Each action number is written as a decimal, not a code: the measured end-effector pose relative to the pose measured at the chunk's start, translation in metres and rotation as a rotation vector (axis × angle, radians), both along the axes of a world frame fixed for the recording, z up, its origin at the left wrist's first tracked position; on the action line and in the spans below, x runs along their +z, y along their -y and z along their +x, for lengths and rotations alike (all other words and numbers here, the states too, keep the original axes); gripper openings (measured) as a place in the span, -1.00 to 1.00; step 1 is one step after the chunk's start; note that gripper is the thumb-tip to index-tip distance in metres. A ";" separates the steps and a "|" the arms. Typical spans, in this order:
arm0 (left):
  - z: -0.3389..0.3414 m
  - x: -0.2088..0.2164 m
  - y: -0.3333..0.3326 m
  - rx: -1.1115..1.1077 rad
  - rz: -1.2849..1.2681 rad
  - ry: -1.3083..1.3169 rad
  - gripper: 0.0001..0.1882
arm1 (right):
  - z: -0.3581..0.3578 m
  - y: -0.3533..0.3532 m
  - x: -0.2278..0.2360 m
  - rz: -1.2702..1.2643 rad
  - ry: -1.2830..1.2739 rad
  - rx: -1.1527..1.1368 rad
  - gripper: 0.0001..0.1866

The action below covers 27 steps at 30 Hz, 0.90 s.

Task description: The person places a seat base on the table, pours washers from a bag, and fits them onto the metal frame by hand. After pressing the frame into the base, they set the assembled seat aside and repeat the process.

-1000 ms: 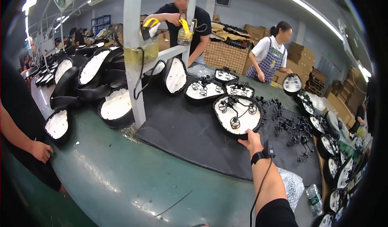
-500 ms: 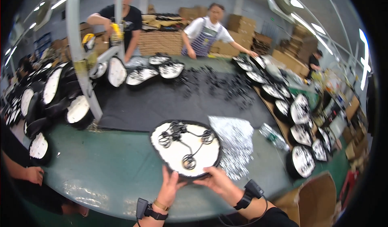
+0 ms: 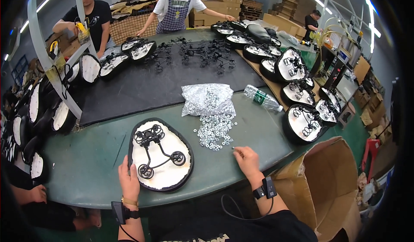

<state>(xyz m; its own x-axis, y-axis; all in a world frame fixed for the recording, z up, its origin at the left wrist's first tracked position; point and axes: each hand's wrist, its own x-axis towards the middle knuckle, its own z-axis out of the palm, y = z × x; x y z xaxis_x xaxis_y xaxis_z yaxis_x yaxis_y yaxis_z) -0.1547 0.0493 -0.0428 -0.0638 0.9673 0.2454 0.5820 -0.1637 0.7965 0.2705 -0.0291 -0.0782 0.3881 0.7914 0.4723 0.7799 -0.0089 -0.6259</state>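
A black saddle [image 3: 183, 177] lies upside down on the green table [image 3: 95, 160], its white underside facing up. On that underside sits a black wire frame [image 3: 149, 156] with round coil springs. My left hand [image 3: 129, 181] is closed on the saddle's left edge, thumb along the white side. To the right, my right hand [image 3: 248, 160] pinches a small shiny nut [image 3: 233, 147] between thumb and fingertips, just above the table. Beyond it, a heap of loose metal nuts [image 3: 213, 132] spills from a clear plastic bag [image 3: 207, 99].
A plastic bottle [image 3: 263, 97] lies right of the bag. Several saddles [image 3: 302, 121] with frames line the right side; more crowd the left. Black frames [image 3: 194, 52] lie on the dark mat [image 3: 129, 93]. A cardboard box [image 3: 302, 173] stands at lower right. Co-workers stand across the table.
The saddle went from both hands down onto the table, further left and turned round. My right hand left it and moved right, now pinching a nut. The view shifted.
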 end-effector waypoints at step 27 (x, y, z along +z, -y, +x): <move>0.111 0.030 0.044 -0.420 0.212 -0.430 -0.11 | -0.081 -0.035 0.053 -0.055 -0.346 0.337 -0.84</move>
